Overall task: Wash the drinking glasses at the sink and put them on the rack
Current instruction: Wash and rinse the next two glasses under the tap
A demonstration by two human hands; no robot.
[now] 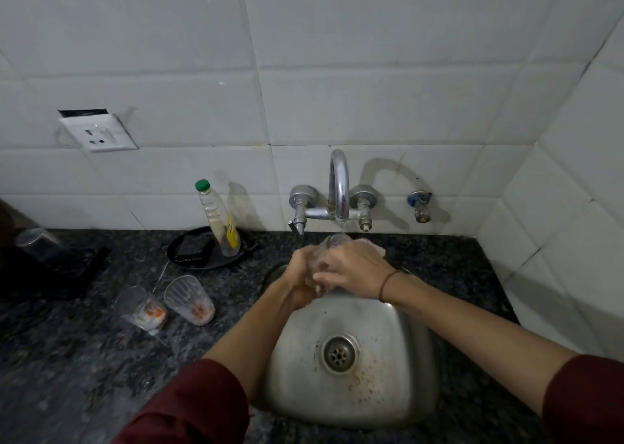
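A back wall of white rectangular tiles meets a tiled side wall at right. A white socket (its plate askew) sits above the dark speckled surface.

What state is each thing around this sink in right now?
Clear drinking glass: held under the chrome tap by left hand and right hand.
Left clear glass on the counter: upright, orange residue inside.
Right clear glass on the counter: upright, orange residue inside.
Clear bottle with green cap: capped, standing.
Chrome tap: flow unclear.
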